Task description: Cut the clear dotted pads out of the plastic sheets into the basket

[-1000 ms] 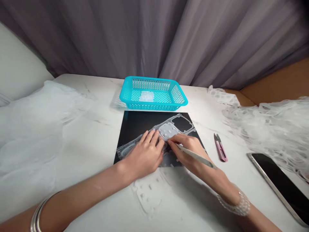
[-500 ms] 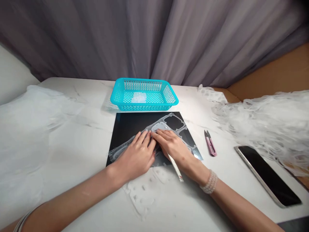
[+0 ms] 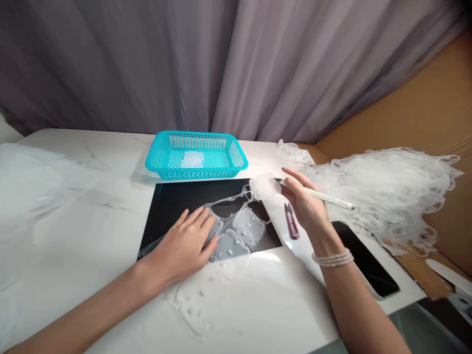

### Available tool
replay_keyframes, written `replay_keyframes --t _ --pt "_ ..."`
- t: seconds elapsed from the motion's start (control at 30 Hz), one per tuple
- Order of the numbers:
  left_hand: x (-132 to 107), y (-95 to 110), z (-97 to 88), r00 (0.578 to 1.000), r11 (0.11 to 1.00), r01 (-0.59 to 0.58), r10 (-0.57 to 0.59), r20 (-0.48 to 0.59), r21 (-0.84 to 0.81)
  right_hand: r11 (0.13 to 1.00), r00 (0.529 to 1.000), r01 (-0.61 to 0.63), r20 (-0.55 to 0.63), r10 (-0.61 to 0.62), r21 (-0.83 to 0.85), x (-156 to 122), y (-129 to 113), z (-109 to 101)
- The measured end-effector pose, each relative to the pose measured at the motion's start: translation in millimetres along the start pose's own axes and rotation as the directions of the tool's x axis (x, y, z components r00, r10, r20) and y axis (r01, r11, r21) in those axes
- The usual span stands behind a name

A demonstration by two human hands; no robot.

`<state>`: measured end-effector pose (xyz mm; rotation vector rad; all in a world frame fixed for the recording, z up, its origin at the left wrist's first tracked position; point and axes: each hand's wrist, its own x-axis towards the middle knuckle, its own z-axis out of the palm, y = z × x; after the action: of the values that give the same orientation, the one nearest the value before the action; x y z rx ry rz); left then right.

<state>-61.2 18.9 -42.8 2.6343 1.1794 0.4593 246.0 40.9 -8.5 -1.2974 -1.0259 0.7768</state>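
My left hand (image 3: 191, 238) lies flat on a translucent, rubbery moulded sheet (image 3: 249, 226), fingers stretched out. That sheet rests on a black mat (image 3: 173, 196) and has cut-out openings with thin webs between them. Raised to the right, my right hand (image 3: 304, 199) is closed around a slim white pen-shaped tool (image 3: 328, 198). At its fingertips is a cloudy white translucent piece (image 3: 265, 187), blurred, over the mat's far right corner; strands of the sheet stretch up toward it. Pink thread snips (image 3: 292, 223) lie beside the right hand.
Behind the mat stands a turquoise basket (image 3: 199, 174) with white translucent pieces (image 3: 192, 159) inside. A heap of stringy white scraps (image 3: 391, 191) lies right, near a phone (image 3: 372, 265). Translucent sheets (image 3: 33, 196) spread at left. Another clear moulded piece (image 3: 195, 305) lies in front.
My right hand has moved from the sheet to the right and up, lifting the cloudy piece with the tool still in hand. My left hand stays on the sheet. The view has turned right.
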Motion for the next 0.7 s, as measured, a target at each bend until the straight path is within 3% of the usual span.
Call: replay_keyframes --t 0.07,0.1,0.13,0.2,0.23,0.27,0.3,0.37,0.43,0.5,0.6,0.7 --pt "9.3 3.6 -11.2 0.993 0.965 0.1 -0.113 -0.042 -0.242 0.997 0.992 0.078 0.101 -0.076 -0.012 -15.8 -11.1 19.6" --pt "15.1 5.7 -16.9 0.979 0.898 0.163 -0.199 -0.046 -0.409 0.993 0.983 0.118 0.147 -0.113 -0.024 -25.2 -17.7 29.6" --pt "21.2 7.8 -22.1 0.956 0.771 0.231 -0.293 -0.008 -0.593 0.986 0.97 0.157 0.194 -0.145 -0.047 -34.7 -24.6 38.5" --pt "32.4 11.4 -29.7 0.893 0.349 0.36 -0.397 0.211 -0.865 0.967 0.924 0.23 0.336 -0.181 -0.112 -52.1 -37.2 51.3" --pt "36.6 12.8 -31.8 0.861 0.129 0.404 -0.387 0.329 -0.906 0.958 0.889 0.25 0.424 -0.171 -0.139 -58.8 -42.1 55.0" --pt "39.6 13.9 -32.9 0.839 -0.033 0.43 -0.353 0.413 -0.902 0.954 0.852 0.256 0.502 -0.146 -0.157 -63.8 -45.6 57.1" --pt "41.1 14.9 -33.0 0.83 -0.118 0.445 -0.32 0.458 -0.888 0.955 0.826 0.246 0.551 -0.117 -0.166 -66.8 -47.5 58.1" --pt "40.5 16.7 -31.2 0.832 -0.106 0.452 -0.308 0.462 -0.886 0.969 0.848 0.184 0.526 -0.071 -0.165 -66.7 -46.5 58.4" --pt "37.5 19.3 -28.6 0.846 0.003 0.448 -0.327 0.422 -0.894 0.98 0.925 0.11 0.379 -0.04 -0.164 -61.3 -41.0 59.2" --pt "34.8 22.7 -26.9 0.863 0.113 0.433 -0.339 0.374 -0.894 0.977 0.963 0.059 0.269 -0.003 -0.203 -55.1 -34.2 63.0" --pt "32.8 27.7 -27.2 0.891 0.243 0.382 -0.353 0.285 -0.892 0.975 0.952 0.014 0.301 0.055 -0.224 -52.4 -26.1 74.1" --pt "31.0 30.9 -28.7 0.904 0.354 0.354 -0.368 0.219 -0.865 0.992 0.899 -0.093 0.422 0.121 -0.085 -56.1 -19.6 86.1"
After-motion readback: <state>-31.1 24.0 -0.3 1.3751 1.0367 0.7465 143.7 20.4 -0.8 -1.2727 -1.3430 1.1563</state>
